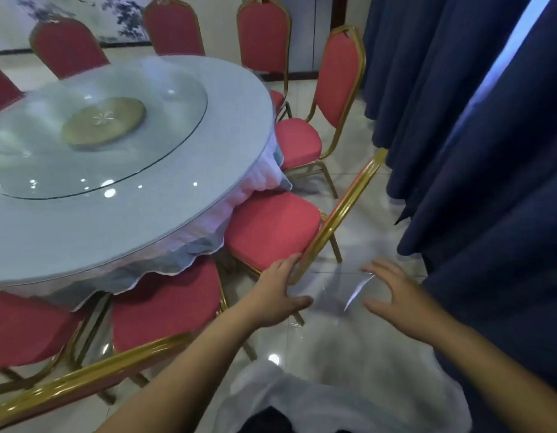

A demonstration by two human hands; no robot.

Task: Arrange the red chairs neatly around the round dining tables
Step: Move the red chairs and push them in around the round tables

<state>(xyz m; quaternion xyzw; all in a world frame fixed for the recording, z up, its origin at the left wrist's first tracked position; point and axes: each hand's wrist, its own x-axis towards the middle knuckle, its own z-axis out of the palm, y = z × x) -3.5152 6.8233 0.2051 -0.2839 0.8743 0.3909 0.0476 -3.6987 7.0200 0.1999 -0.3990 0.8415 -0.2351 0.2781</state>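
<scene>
Though its seat is tucked under the tabletop at 4 o'clock, this chair looks due for squaring.
The tabletop carries a glass turntable; no containers show. The left hand lays straight fingers on the chair's gold frame; the right hand, at 3 o'clock from it, hovers with fingers spread, holding nothing. Best to grip both frame sides and push evenly.

Banquet hall: round table with turntable, ringed by red chairs.
</scene>
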